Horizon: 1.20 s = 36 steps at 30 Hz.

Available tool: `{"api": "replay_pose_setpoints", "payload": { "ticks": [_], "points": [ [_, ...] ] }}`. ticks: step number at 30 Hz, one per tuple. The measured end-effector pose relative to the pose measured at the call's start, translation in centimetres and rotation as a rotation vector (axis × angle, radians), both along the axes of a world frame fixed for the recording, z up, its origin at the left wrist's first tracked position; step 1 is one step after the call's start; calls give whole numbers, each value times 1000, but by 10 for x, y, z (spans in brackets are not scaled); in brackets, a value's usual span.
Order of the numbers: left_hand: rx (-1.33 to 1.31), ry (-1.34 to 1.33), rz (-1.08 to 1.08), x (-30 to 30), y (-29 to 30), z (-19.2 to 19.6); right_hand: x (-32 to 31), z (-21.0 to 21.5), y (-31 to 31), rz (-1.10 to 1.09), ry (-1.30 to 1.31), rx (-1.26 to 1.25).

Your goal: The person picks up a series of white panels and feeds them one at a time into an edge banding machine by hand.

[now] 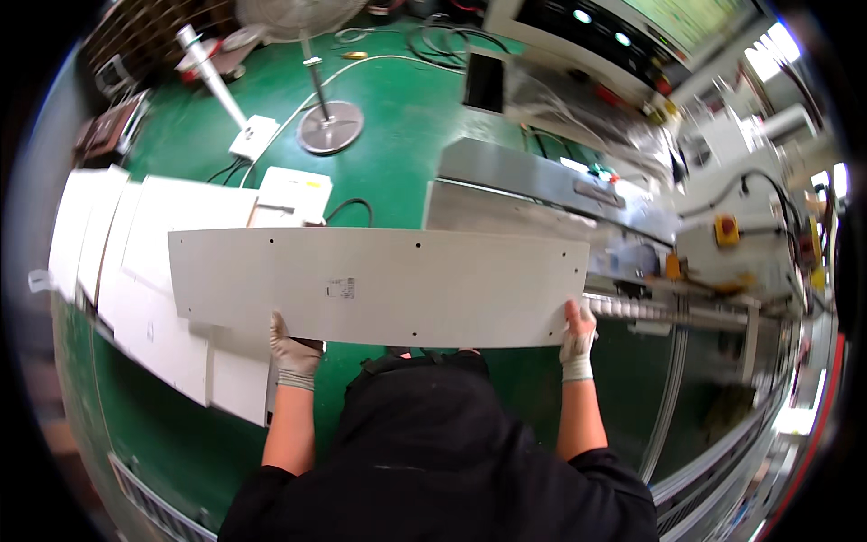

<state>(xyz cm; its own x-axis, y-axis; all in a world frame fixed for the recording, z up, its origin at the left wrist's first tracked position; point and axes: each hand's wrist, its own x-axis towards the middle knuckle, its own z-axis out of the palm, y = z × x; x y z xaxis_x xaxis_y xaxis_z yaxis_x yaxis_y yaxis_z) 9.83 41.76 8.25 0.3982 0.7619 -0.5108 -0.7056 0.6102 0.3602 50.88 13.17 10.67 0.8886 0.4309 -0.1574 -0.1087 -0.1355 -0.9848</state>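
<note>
A long white panel (479, 285) with several small dark holes and a printed label (341, 288) spans the space in front of me, held level across both hands. My left hand (294, 350), in a pale work glove, grips its near edge left of the middle, the thumb on top and the other fingers hidden underneath. At the near right corner my right hand (578, 332) is closed on the panel, its glove leaving the thumb bare. The panel's left part overlaps a stack of white boards (163, 298) in the view.
Ahead right stands a metal-covered machine (533, 181) with a rail (650, 312) running right. A red and yellow switch box (726, 229) is fixed farther right. A fan's round base (330, 128) and cables (442, 41) are on the green floor ahead.
</note>
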Motion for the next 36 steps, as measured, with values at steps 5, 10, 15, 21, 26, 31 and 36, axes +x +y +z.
{"api": "replay_pose_setpoints", "payload": {
  "ticks": [5,10,15,21,26,31,36],
  "points": [
    [-121,-2,-180,57,23,-12,50,-23,-33,-453,29,-19],
    [-66,47,-264,117,23,-9,77,-31,-58,-605,-33,127],
    [-54,76,-270,153,5,-7,81,-32,-54,-427,-803,-557],
    [-68,29,-335,179,-15,-5,52,4,-15,-111,-1041,-663],
    [-94,122,-481,185,6,-24,87,0,-13,-181,-1020,-611],
    [84,314,-210,138,64,-23,103,0,-19,-126,-1007,-580],
    [127,619,-135,98,103,-17,112,6,-23,-127,-993,-545]
  ]
}}
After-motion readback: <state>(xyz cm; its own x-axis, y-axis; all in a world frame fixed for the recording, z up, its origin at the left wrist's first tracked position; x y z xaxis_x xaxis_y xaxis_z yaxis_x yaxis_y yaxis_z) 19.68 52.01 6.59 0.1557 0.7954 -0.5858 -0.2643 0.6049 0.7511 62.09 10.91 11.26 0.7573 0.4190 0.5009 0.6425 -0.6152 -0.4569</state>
